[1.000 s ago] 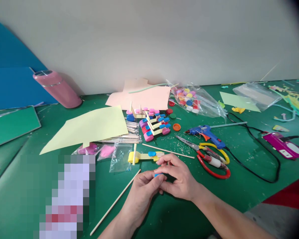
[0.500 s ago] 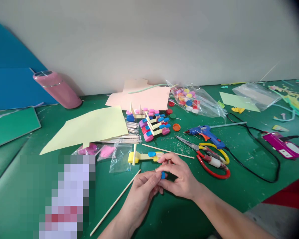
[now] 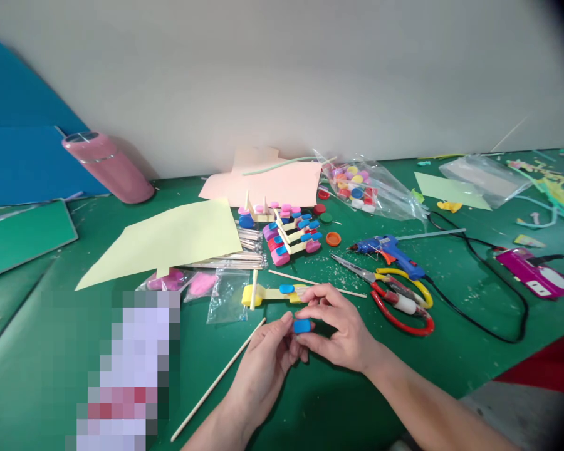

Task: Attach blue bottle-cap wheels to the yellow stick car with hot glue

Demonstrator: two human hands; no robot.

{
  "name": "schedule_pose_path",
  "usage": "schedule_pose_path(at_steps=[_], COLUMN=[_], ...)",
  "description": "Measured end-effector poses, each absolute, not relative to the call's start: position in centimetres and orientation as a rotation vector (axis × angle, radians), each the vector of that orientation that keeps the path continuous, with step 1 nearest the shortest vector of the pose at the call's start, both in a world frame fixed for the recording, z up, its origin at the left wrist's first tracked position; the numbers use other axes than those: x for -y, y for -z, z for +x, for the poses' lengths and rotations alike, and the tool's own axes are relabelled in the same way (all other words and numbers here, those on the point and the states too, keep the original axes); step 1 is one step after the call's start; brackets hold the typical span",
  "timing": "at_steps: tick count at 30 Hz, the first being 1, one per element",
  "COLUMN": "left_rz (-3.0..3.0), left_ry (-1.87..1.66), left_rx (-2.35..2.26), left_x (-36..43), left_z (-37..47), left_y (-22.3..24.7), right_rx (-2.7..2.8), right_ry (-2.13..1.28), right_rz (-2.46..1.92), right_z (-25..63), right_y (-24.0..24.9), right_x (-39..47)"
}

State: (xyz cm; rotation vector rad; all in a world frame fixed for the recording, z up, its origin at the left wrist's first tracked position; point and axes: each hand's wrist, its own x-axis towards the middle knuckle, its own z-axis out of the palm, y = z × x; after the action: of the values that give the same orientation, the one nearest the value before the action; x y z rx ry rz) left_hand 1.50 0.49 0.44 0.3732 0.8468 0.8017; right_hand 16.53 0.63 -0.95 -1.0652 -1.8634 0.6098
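Right hand [image 3: 342, 329] pinches small blue piece [image 3: 302, 326] above green tabletop [image 3: 341, 410], near yellow-ended wooden assembly [image 3: 273, 294]. Left hand [image 3: 264, 360] half-curled, just beside piece; whether it also grips, cannot tell.

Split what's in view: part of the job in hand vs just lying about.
Likely the job:
blue piece, in the right hand, left hand close by
yellow assembly with stick and blue pad
similar assemblies behind it
possibly glue gun and scissors, both untouched

Likely lying about:
pink tumbler
green board
pale green sheet
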Motion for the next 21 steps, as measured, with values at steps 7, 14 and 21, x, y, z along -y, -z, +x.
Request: schedule_pose_path(at_steps=[7,14,21], left_rz=[0.360,0.334,0.315], left_ry=[-0.784,-0.788,-0.766], left_rx=[-0.826,-0.744,-0.653], left_x=[-0.50,-0.34,-0.12], left_z=[1.47,1.56,1.78], left_y=[-0.44,0.07,0.22], right_rx=[1.835,1.802,1.718], right_ry=[-0.597,-0.640,-0.700], right_rz=[-1.045,-1.029,-1.008], right_z=[16.52,16.36,15.91], right_y=[0.92,0.70,0.34], right_x=[-0.68,-0.64,-0.65])
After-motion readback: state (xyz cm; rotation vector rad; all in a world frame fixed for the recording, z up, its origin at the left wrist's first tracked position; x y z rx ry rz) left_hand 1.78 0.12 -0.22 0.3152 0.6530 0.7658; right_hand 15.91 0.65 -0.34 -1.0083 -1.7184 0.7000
